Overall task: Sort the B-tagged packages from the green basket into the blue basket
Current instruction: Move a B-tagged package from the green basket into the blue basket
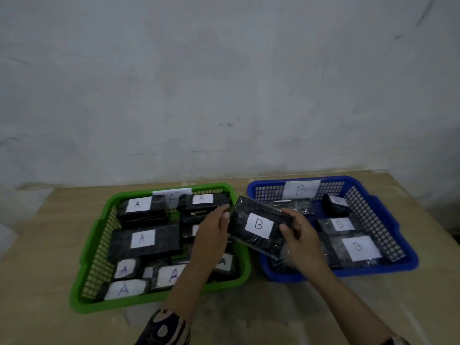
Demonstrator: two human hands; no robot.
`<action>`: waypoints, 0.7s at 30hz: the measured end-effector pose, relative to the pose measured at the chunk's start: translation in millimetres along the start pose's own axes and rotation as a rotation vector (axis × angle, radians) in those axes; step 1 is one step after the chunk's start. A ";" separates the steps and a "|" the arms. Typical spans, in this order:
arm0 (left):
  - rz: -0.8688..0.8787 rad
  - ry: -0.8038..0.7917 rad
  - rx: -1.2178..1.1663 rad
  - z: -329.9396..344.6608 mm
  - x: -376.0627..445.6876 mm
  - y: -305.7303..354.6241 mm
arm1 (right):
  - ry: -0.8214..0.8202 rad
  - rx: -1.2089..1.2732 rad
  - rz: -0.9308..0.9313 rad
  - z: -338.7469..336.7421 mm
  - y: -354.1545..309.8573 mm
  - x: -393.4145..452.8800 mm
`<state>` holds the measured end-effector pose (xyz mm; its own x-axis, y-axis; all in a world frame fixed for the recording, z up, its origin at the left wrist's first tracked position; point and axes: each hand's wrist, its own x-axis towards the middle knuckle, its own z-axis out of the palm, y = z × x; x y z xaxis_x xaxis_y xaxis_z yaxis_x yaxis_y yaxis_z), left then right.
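Observation:
A black wrapped package with a white B tag [258, 226] hangs in the air over the gap between the two baskets, tilted. My left hand [215, 229] grips its left edge and my right hand [297, 231] grips its right edge. The green basket [82, 260] on the left holds several black packages tagged A [143, 239]. On the right, the blue basket [403, 242] carries a white B label on its back wall and holds several B-tagged packages [357, 247].
Both baskets sit side by side on a light wooden table [249, 314], close to a pale wall. The table's right edge runs just beyond the blue basket. Bare tabletop lies in front of the baskets.

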<state>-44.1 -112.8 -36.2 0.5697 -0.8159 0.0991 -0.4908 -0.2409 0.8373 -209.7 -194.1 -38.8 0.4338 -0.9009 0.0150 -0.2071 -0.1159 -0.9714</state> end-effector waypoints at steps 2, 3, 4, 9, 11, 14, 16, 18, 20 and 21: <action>-0.050 -0.069 -0.119 15.5 1.7 16.9 | -0.007 -0.018 0.005 -14.6 4.2 4.1; -0.071 -0.101 -0.166 22.6 3.0 23.1 | -0.013 -0.023 0.008 -22.3 5.8 6.1; -0.086 -0.133 -0.206 29.7 4.8 26.5 | -0.017 -0.027 0.009 -30.1 7.2 8.1; -0.066 -0.262 -0.190 64.5 13.8 33.1 | 0.056 -0.074 0.069 -66.3 21.1 19.6; -0.081 -0.238 -0.229 76.9 15.7 38.1 | 0.049 -0.094 0.113 -78.0 27.7 21.5; -0.140 -0.228 -0.312 98.6 15.8 46.6 | 0.010 -0.098 0.137 -94.6 35.8 20.0; -0.170 -0.246 -0.322 114.5 15.3 52.9 | 0.030 -0.134 0.127 -107.9 39.6 20.2; -0.178 -0.281 -0.317 130.4 15.6 59.7 | 0.074 -0.202 0.136 -123.4 43.1 21.2; -0.178 -0.314 -0.291 144.7 15.9 65.7 | 0.122 -0.313 0.120 -140.9 48.1 21.9; -0.180 -0.329 -0.275 151.3 16.1 68.0 | 0.147 -0.368 0.098 -150.4 51.6 22.7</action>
<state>-168.0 -222.0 -59.0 0.3690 -0.9078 -0.1995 -0.1850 -0.2821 0.9414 -342.4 -283.5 -53.0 0.2721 -0.9622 -0.0136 -0.5528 -0.1447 -0.8207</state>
